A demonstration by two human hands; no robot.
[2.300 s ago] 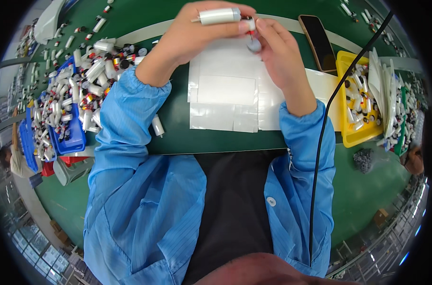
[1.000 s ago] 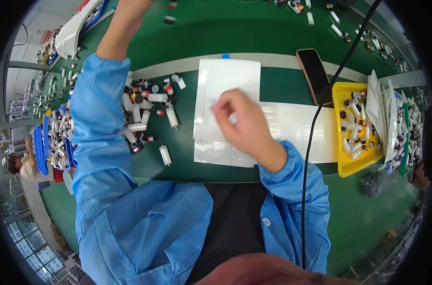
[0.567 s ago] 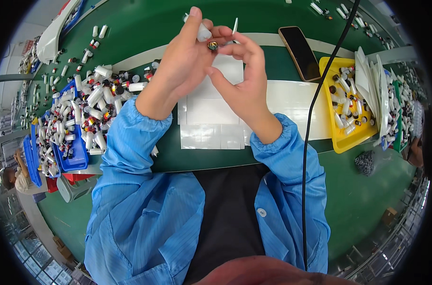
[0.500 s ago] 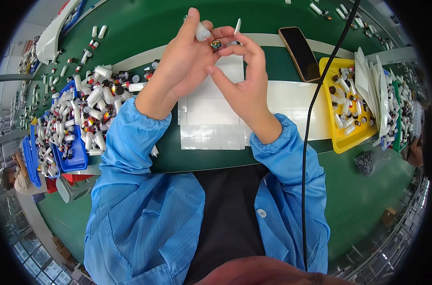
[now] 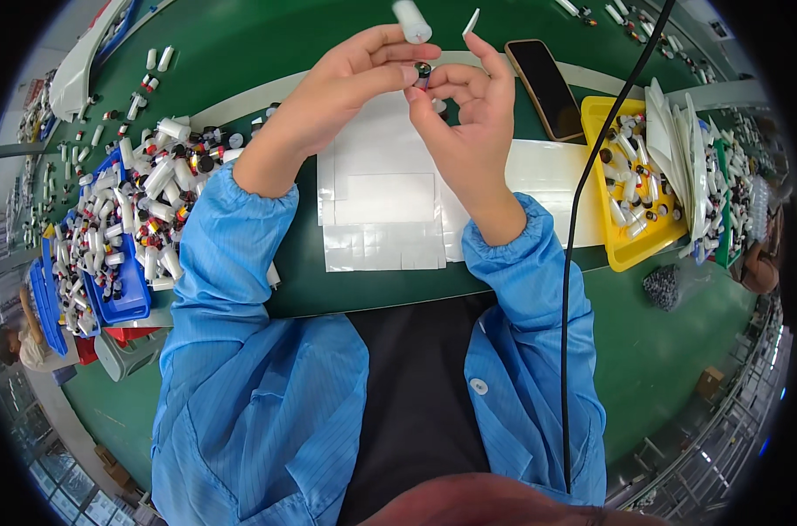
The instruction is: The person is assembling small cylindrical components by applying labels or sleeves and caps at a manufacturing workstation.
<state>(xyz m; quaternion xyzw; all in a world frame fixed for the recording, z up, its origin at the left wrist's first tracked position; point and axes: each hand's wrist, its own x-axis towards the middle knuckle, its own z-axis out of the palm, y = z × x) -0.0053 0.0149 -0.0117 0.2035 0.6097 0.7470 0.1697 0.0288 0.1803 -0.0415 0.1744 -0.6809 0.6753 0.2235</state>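
My left hand (image 5: 354,83) is closed, a white plastic cylinder (image 5: 413,24) standing out at its fingers. Its thumb tip reaches a small dark round part (image 5: 423,70) with a shiny top, between my two hands. My right hand (image 5: 468,114) pinches that part with its thumb and curled fingers. At a raised fingertip of the right hand is a thin white strip (image 5: 472,22); whether it is gripped or only touched, I cannot tell. Another small whitish piece (image 5: 439,105) shows by the right hand's fingers, partly hidden. Both hands are above white sheets (image 5: 381,197) on the green table.
To the left, white cylinders with dark and red ends heap over a blue tray (image 5: 135,302). A yellow tray (image 5: 624,256) of similar parts is at the right, beside a phone (image 5: 545,88) and white sheets stacked upright (image 5: 670,131). A black cable (image 5: 582,188) hangs across the right side.
My left thumb has come in to the small dark part, beside my right thumb. The white cylinder has moved up and to the right; the thin strip has shifted right with my right hand.
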